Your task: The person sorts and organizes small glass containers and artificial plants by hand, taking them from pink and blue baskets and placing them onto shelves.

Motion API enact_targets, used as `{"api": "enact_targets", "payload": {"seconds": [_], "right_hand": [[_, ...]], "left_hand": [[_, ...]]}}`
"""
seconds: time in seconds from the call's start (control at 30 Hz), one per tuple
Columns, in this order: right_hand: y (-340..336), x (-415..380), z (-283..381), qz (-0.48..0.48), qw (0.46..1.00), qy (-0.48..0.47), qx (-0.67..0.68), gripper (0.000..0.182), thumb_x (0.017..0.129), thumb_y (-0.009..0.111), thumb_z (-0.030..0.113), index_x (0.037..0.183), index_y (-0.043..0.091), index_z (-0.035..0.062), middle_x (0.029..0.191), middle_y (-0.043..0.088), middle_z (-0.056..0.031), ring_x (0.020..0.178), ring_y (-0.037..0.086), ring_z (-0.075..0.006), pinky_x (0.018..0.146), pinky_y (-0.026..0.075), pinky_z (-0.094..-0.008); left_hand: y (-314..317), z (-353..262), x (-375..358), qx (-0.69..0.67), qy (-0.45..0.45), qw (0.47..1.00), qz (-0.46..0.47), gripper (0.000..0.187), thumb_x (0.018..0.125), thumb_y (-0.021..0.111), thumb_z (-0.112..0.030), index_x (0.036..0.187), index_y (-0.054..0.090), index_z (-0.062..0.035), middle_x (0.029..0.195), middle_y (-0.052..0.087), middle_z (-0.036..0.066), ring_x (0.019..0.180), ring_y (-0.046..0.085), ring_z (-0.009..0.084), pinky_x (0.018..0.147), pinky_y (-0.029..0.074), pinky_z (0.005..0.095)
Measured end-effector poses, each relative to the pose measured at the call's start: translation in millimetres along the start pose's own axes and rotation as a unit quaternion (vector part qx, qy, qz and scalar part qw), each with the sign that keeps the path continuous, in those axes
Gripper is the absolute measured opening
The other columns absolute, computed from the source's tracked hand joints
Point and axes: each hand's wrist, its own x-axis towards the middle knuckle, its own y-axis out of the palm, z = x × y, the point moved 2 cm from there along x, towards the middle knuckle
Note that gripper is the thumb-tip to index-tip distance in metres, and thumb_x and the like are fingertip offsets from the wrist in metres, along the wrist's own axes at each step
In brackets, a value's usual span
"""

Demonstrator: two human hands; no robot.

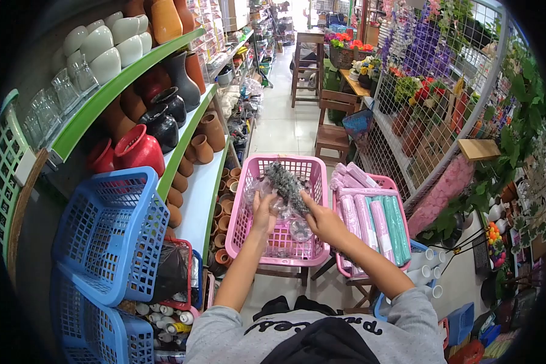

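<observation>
Over the pink basket I hold a clear plastic bag of dark grey, gravel-like bits. My left hand is closed on the bag's lower left side, fingers partly hidden by the plastic. My right hand grips its lower right side, thumb and fingers pressed together. Inside the basket, under the bag, lie more clear plastic packets and a small round clear item. What these packets contain is hard to make out.
Right of my basket, another pink basket holds pink and green wrapped rolls. Blue baskets are stacked at left beside a green-edged shelf of pots. A wire rack with flowers stands right; a wooden chair stands in the aisle.
</observation>
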Motion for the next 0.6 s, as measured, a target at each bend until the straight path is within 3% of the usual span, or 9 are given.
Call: {"api": "enact_targets", "payload": {"seconds": [0.1,0.17,0.23,0.3,0.33,0.37,0.4,0.43,0.6], "right_hand": [[-7.6,1.5,-13.7,-0.048,0.996,-0.064,-0.03,0.061,0.085,0.05,0.01,0.142,0.029,0.0145,0.083,0.06,-0.0275,0.074,0.06,-0.043,0.066,0.047,-0.0482],[-20.4,8.5,-19.0,-0.048,0.997,-0.042,-0.038,0.06,0.085,0.05,0.011,0.141,0.031,0.015,0.083,0.061,-0.0262,0.073,0.061,-0.0419,0.066,0.048,-0.0473],[-31.3,14.7,-20.6,-0.029,0.985,0.123,0.115,0.062,0.085,0.051,0.015,0.142,0.028,0.0214,0.089,0.064,-0.024,0.076,0.063,-0.0385,0.069,0.049,-0.0479],[-30.9,6.3,-6.0,-0.023,0.985,0.136,0.107,0.061,0.085,0.052,0.015,0.141,0.03,0.0229,0.088,0.064,-0.0229,0.075,0.062,-0.0386,0.069,0.05,-0.0476],[-22.8,-1.5,5.0,-0.001,0.999,0.028,0.038,0.06,0.085,0.052,0.015,0.141,0.031,0.0225,0.086,0.063,-0.0229,0.075,0.062,-0.0386,0.069,0.05,-0.0477],[-17.1,-7.1,12.2,0.022,0.996,-0.081,-0.031,0.059,0.084,0.052,0.015,0.14,0.033,0.022,0.085,0.063,-0.023,0.074,0.062,-0.0385,0.068,0.05,-0.0479],[-14.6,-5.5,11.8,-0.007,0.995,-0.091,-0.029,0.059,0.084,0.053,0.014,0.139,0.035,0.0223,0.084,0.062,-0.0234,0.075,0.062,-0.0389,0.068,0.049,-0.0479],[-14.9,-6.1,11.5,-0.007,0.995,-0.091,-0.027,0.059,0.084,0.053,0.014,0.139,0.035,0.0223,0.084,0.062,-0.0234,0.075,0.062,-0.0389,0.068,0.049,-0.0479],[-29.8,4.8,7.3,-0.025,0.999,0.007,0.025,0.06,0.084,0.052,0.015,0.14,0.034,0.0217,0.069,0.059,-0.0246,0.067,0.06,-0.0425,0.067,0.048,-0.0502]], "left_hand": [[0.9,-13.9,-4.5,0.059,-0.051,0.994,0.077,0.048,0.082,0.057,0.0,0.126,0.037,-0.0057,0.118,0.054,0.008,0.103,0.057,0.0192,0.085,0.05,0.0343],[6.2,-20.3,-2.2,0.151,0.013,0.986,0.07,0.048,0.078,0.06,0.005,0.121,0.041,-0.0065,0.116,0.055,0.008,0.103,0.057,0.0198,0.087,0.049,0.0334],[5.0,-14.9,2.9,0.194,0.057,0.976,0.079,0.042,0.076,0.062,0.007,0.114,0.046,-0.0052,0.111,0.058,0.008,0.101,0.058,0.0197,0.084,0.049,0.0316],[7.7,-12.1,6.8,0.374,0.196,0.899,0.118,0.037,0.076,0.065,0.004,0.11,0.051,-0.002,0.107,0.061,0.008,0.1,0.058,0.0184,0.082,0.048,0.0302],[16.4,-18.4,2.8,0.451,0.188,0.866,0.106,0.038,0.074,0.068,0.002,0.109,0.053,0.0007,0.108,0.062,0.01,0.099,0.058,0.0167,0.084,0.046,0.0294],[16.2,-17.9,4.0,0.452,0.187,0.866,0.105,0.038,0.074,0.068,0.002,0.109,0.053,0.0007,0.108,0.062,0.01,0.099,0.058,0.0167,0.084,0.046,0.0294],[14.8,-16.3,4.1,0.479,0.203,0.845,0.123,0.04,0.072,0.07,0.001,0.109,0.053,0.0012,0.109,0.062,0.011,0.098,0.058,0.0165,0.084,0.046,0.0292],[13.9,-14.9,4.2,0.506,0.22,0.822,0.141,0.043,0.071,0.071,0.001,0.11,0.054,0.0017,0.109,0.062,0.013,0.098,0.058,0.0164,0.085,0.046,0.029],[22.0,-5.4,-0.3,0.41,0.271,0.866,0.086,0.039,0.07,0.069,0.004,0.105,0.053,-0.0005,0.102,0.061,0.009,0.097,0.058,0.0188,0.086,0.045,0.0302]]}}
